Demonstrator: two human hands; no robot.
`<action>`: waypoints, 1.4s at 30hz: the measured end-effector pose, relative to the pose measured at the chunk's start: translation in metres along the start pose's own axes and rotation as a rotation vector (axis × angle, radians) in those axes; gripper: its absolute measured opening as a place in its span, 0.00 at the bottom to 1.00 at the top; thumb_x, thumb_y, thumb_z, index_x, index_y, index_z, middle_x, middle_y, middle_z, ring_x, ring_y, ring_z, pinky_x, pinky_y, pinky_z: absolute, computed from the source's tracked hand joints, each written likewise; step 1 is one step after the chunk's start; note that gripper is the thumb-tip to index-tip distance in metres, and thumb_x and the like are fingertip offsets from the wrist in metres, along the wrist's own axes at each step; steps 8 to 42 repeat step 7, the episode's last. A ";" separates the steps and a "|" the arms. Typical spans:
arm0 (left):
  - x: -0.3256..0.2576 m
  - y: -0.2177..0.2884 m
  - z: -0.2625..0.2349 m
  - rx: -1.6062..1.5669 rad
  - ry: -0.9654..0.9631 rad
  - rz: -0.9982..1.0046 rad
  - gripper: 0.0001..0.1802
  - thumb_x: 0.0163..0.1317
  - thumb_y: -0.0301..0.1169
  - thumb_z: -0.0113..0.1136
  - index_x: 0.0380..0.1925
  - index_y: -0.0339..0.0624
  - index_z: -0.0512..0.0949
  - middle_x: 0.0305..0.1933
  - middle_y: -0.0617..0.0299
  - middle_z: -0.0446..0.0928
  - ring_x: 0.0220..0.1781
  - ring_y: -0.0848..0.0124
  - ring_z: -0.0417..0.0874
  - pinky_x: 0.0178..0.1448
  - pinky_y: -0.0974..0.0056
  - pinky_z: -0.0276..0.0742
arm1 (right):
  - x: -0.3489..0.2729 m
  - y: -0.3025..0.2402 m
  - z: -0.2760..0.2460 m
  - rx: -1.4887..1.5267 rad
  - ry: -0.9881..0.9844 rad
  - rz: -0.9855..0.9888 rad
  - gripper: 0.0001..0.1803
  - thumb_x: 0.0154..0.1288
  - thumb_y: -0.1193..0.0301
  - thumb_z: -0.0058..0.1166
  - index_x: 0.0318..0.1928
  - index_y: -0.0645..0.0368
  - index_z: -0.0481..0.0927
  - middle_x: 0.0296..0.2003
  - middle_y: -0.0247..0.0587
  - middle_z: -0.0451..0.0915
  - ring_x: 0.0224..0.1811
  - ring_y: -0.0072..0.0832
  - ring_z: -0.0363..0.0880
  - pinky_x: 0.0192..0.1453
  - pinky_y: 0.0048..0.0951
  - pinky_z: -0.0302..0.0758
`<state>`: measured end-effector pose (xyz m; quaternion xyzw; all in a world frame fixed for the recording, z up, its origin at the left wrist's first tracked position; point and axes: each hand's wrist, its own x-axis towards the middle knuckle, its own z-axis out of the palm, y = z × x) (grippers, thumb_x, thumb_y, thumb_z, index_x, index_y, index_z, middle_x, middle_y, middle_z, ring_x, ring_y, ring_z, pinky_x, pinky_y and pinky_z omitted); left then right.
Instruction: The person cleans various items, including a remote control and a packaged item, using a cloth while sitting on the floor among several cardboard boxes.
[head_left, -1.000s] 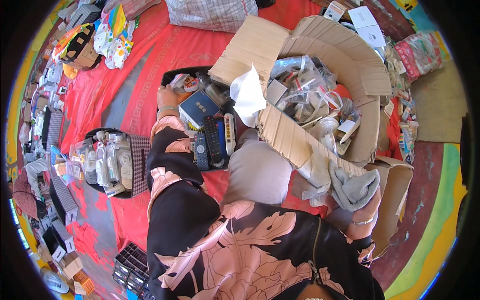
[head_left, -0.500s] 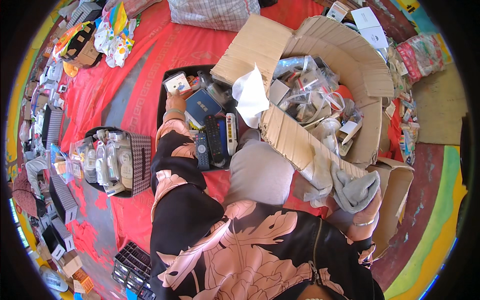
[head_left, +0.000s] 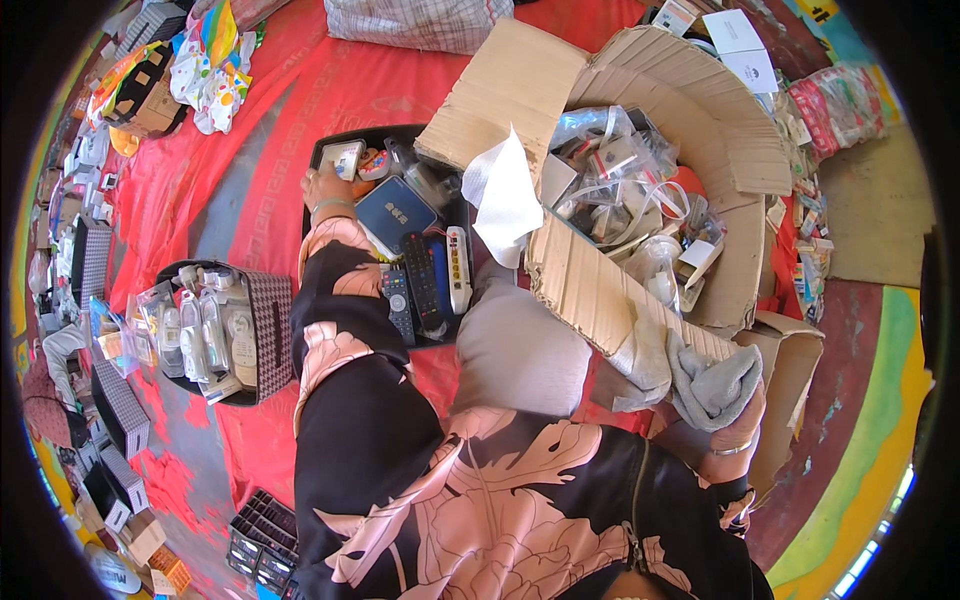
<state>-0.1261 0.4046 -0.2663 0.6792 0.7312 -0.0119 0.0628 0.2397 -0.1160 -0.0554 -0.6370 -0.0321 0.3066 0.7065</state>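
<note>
At the far left corner of a black bin [head_left: 462, 215], my left hand [head_left: 328, 190] curls its fingers at the edge of a small flat white box [head_left: 345, 158]. The fingertips are partly hidden. Beside it in the bin lie a dark blue box [head_left: 396, 217], two remote controls, one a black remote [head_left: 424, 280], and a white strip-shaped device [head_left: 458, 270]. My right hand [head_left: 738, 428] grips a grey cloth [head_left: 712, 385] beside the near right edge of a large open cardboard box [head_left: 640, 300]; the cloth covers part of the fingers.
Bagged small parts [head_left: 625, 175] fill the cardboard box. White paper [head_left: 503, 195] stands up at its left flap. A checked bin [head_left: 272, 330] with packaged goods sits at left, on red sheeting [head_left: 250, 190]. A black segmented tray [head_left: 262, 540] lies near left.
My left hand has shifted slightly left with the white box, which now sits lower in the bin's corner. My right hand stays at the cloth, which has bunched up a little.
</note>
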 end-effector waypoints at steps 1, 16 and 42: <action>-0.002 0.007 0.004 0.023 0.120 0.117 0.26 0.56 0.37 0.54 0.57 0.50 0.67 0.61 0.48 0.63 0.66 0.54 0.60 0.63 0.54 0.61 | -0.004 0.001 -0.001 -0.007 0.030 -0.002 0.20 0.65 0.61 0.42 0.50 0.63 0.72 0.42 0.44 0.78 0.43 0.33 0.77 0.50 0.35 0.74; 0.000 0.016 0.060 -0.044 0.018 0.484 0.27 0.64 0.41 0.40 0.62 0.44 0.58 0.66 0.47 0.58 0.68 0.54 0.57 0.68 0.52 0.54 | 0.010 0.008 -0.034 -0.305 0.014 -0.143 0.19 0.66 0.64 0.42 0.52 0.62 0.72 0.46 0.40 0.76 0.48 0.30 0.75 0.54 0.32 0.72; 0.000 0.016 0.060 -0.044 0.018 0.484 0.27 0.64 0.41 0.40 0.62 0.44 0.58 0.66 0.47 0.58 0.68 0.54 0.57 0.68 0.52 0.54 | 0.010 0.008 -0.034 -0.305 0.014 -0.143 0.19 0.66 0.64 0.42 0.52 0.62 0.72 0.46 0.40 0.76 0.48 0.30 0.75 0.54 0.32 0.72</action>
